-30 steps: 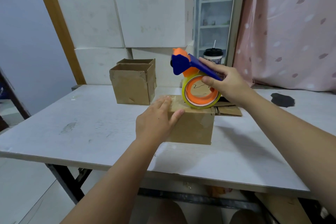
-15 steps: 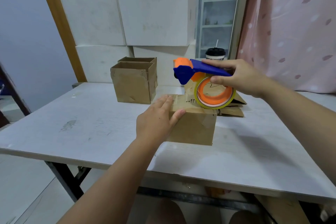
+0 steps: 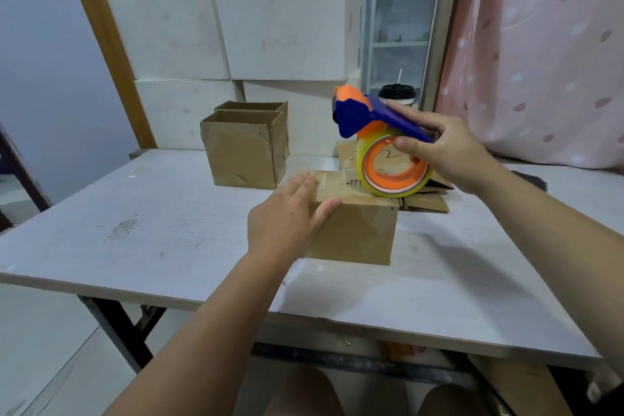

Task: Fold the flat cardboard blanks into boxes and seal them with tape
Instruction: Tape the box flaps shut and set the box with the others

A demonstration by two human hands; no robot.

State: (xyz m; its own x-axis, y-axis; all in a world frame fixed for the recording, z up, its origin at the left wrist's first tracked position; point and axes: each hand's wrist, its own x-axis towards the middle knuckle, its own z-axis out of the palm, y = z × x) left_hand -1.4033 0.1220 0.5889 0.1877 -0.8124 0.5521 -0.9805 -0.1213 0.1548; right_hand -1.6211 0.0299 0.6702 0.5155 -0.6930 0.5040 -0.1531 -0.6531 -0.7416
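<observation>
Nearest, the left grip [image 3: 287,216] lay spread and flat on the near left corner of a closed cardboard box [image 3: 354,236]. Its fingers were straight on the top and its thumb ran along the front edge, pressing the box to the white desk [image 3: 152,230]. Clear tape glinted on the box top just beyond the fingertips and ran down the front face.

Beyond and to the right, the right grip [image 3: 449,152] was curled round the blue handle of a tape dispenser [image 3: 371,116]. Its yellowish roll sat low at the box's far right top edge. Just below and behind this grip lay a few flat cardboard blanks [image 3: 425,204].

Farther off, left of both grips, two folded boxes [image 3: 243,152] stood open-topped, one behind the other.

This box looked close to sealed. The two open boxes seemed to have tops left to tape, and the blanks remained to be folded.

Farthest back stood stacked white cartons [image 3: 280,17] and a lidded cup [image 3: 396,96].
</observation>
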